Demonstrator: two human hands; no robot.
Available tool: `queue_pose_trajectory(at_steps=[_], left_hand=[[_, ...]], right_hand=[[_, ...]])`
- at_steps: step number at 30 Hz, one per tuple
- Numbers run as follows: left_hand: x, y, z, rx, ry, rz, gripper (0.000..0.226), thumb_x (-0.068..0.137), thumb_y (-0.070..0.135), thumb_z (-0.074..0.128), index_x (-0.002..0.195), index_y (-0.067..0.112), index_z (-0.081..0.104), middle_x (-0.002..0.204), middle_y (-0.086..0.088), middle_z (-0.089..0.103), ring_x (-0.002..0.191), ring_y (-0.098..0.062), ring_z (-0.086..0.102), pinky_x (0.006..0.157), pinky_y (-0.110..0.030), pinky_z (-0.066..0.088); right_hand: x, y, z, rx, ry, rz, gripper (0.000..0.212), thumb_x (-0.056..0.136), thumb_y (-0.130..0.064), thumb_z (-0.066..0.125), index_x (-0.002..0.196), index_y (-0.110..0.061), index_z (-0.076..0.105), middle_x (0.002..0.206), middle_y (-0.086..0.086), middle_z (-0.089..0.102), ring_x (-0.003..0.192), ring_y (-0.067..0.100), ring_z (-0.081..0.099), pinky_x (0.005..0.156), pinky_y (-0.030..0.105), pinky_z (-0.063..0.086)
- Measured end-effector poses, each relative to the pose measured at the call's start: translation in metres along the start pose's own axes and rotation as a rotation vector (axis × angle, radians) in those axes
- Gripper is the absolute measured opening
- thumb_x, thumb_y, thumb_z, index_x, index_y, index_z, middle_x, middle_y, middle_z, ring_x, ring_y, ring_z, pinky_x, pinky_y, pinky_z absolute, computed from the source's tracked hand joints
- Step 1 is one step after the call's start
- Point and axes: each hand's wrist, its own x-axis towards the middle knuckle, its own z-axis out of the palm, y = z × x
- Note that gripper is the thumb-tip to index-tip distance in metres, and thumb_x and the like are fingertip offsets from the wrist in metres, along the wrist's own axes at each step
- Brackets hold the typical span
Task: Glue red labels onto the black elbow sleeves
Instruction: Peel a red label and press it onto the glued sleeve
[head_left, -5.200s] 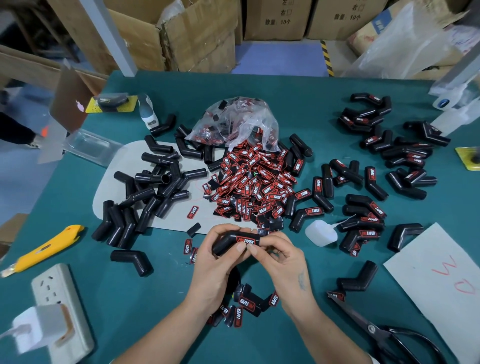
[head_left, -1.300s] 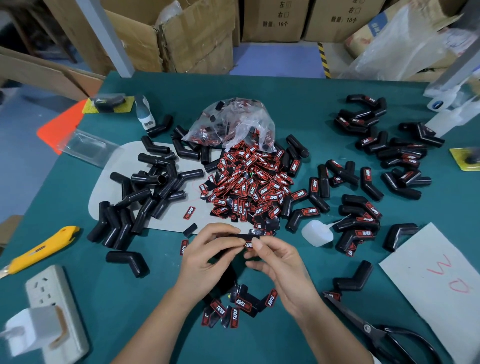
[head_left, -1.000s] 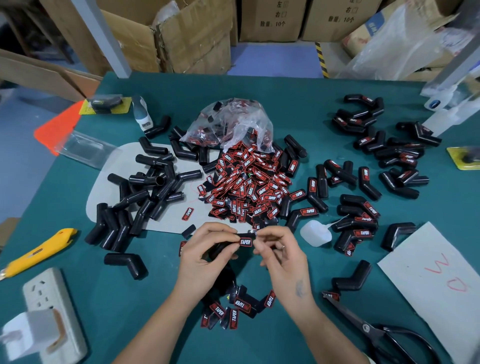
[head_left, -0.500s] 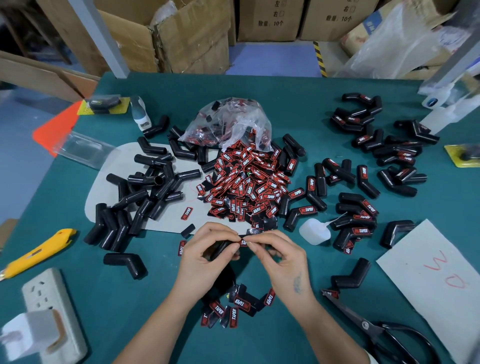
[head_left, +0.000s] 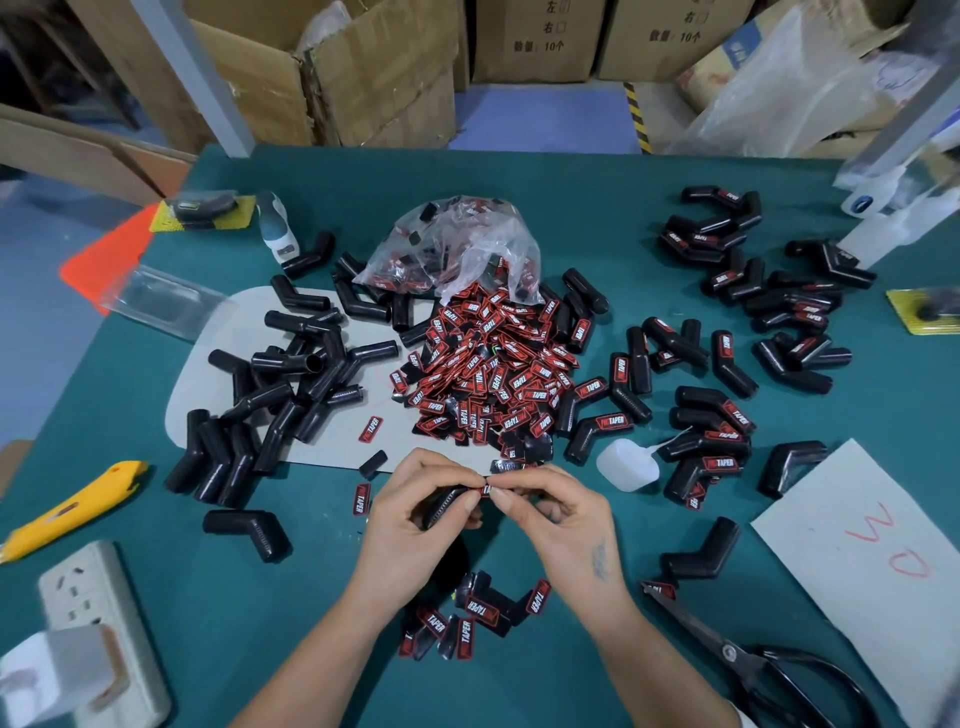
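A green table (head_left: 623, 218) fills the view, seen from above by the person working at it. At its centre lies a heap of red labels (head_left: 488, 374) with white lettering, spilling from a crumpled clear plastic bag (head_left: 457, 244). To the left of the heap, on a pale grey mat (head_left: 332, 447), a pile of plain black elbow sleeves (head_left: 291, 384) lies jumbled; each is a short bent tube. To the right of the heap and further toward the far right edge, labelled sleeves (head_left: 722, 415) lie scattered, a red label on each. Near the bottom edge, between the forearms, sits a smaller cluster of finished sleeves (head_left: 478, 613). A sheet of white paper (head_left: 878, 561) with red marks lies at the lower right, black scissors (head_left: 769, 670) below it. A white power strip (head_left: 98, 618) and a yellow box cutter (head_left: 67, 509) sit at the lower left. A small white glue bottle (head_left: 626, 464) lies on its side just right of the hands. Both hands meet just below the label heap. The left hand (head_left: 415, 514) curls around one black sleeve (head_left: 444, 506), held above the table. The right hand (head_left: 561, 514) pinches a red label (head_left: 487, 490) against the sleeve's upper end, fingertips touching those of the left hand.
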Motion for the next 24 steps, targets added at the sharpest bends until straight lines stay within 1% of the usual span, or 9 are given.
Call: queue_pose_trajectory(at_steps=[2,5,9,10,12,14,17,21,24], left_hand=[[0.0,0.001,0.0,-0.02,-0.003,-0.03,0.013,0.092,0.023,0.076,0.103,0.025,0.082,0.102,-0.001,0.063,0.086,-0.031,0.071,0.074,-0.037,0.064],[0.002,0.001,-0.001,-0.068,0.007,-0.067,0.017,0.09,0.01,0.077,0.101,0.022,0.083,0.101,-0.003,0.065,0.083,-0.027,0.073,0.074,-0.036,0.065],[0.001,0.002,-0.003,-0.096,0.018,-0.087,0.019,0.09,0.007,0.075,0.1,0.021,0.084,0.101,-0.004,0.066,0.082,-0.028,0.073,0.074,-0.034,0.064],[0.001,0.002,-0.003,-0.1,0.015,-0.089,0.017,0.092,0.007,0.076,0.1,0.019,0.084,0.101,-0.004,0.066,0.081,-0.028,0.073,0.074,-0.034,0.064],[0.001,0.003,-0.004,-0.1,0.017,-0.102,0.018,0.091,0.007,0.076,0.1,0.02,0.083,0.101,-0.001,0.065,0.078,-0.028,0.073,0.073,-0.033,0.064],[0.002,0.004,-0.004,-0.083,0.027,-0.108,0.02,0.091,0.007,0.076,0.098,0.024,0.083,0.1,0.002,0.064,0.076,-0.028,0.072,0.073,-0.032,0.064],[0.002,0.005,-0.002,-0.049,0.041,-0.088,0.021,0.089,0.009,0.072,0.097,0.026,0.082,0.098,0.004,0.063,0.075,-0.027,0.071,0.071,-0.031,0.063],[0.001,0.004,0.0,-0.017,0.015,-0.044,0.022,0.09,0.006,0.072,0.099,0.025,0.08,0.101,0.002,0.062,0.082,-0.022,0.069,0.068,-0.032,0.064],[0.001,0.002,0.0,-0.026,0.009,-0.034,0.02,0.091,0.008,0.074,0.1,0.024,0.08,0.102,0.0,0.061,0.08,-0.022,0.069,0.067,-0.033,0.063]], right_hand=[[0.001,-0.003,-0.001,0.006,0.001,0.01,0.022,0.091,-0.015,0.082,0.097,-0.035,0.084,0.099,0.001,0.077,0.093,0.024,0.074,0.081,0.06,0.058],[0.001,-0.005,-0.003,0.012,-0.005,0.034,0.022,0.091,-0.014,0.081,0.098,-0.035,0.084,0.1,-0.002,0.08,0.095,0.022,0.075,0.086,0.054,0.061],[0.002,-0.008,-0.005,0.01,-0.037,0.07,0.017,0.091,-0.022,0.08,0.1,-0.036,0.084,0.099,-0.003,0.081,0.095,0.019,0.075,0.089,0.048,0.061],[0.002,-0.01,-0.006,0.019,-0.049,0.073,0.016,0.09,-0.025,0.079,0.1,-0.037,0.084,0.098,-0.003,0.081,0.094,0.016,0.075,0.086,0.042,0.061],[0.003,-0.013,-0.007,0.047,-0.068,0.074,0.017,0.091,-0.027,0.075,0.102,-0.038,0.083,0.096,-0.003,0.08,0.089,0.011,0.073,0.08,0.024,0.056],[0.004,-0.013,-0.009,0.049,-0.079,0.086,0.019,0.096,-0.024,0.071,0.105,-0.037,0.082,0.094,-0.004,0.079,0.086,0.008,0.071,0.074,0.016,0.051],[0.005,-0.01,-0.007,0.063,-0.101,0.109,0.028,0.097,-0.012,0.073,0.105,-0.037,0.08,0.094,-0.004,0.077,0.087,0.005,0.069,0.07,0.018,0.051],[0.005,-0.008,-0.004,0.085,-0.077,0.118,0.028,0.092,-0.01,0.079,0.101,-0.036,0.08,0.087,-0.011,0.069,0.084,0.003,0.062,0.067,0.02,0.051],[0.005,-0.007,-0.005,0.106,-0.078,0.117,0.03,0.092,-0.006,0.079,0.102,-0.034,0.079,0.084,-0.01,0.068,0.082,0.003,0.061,0.068,0.02,0.051]])
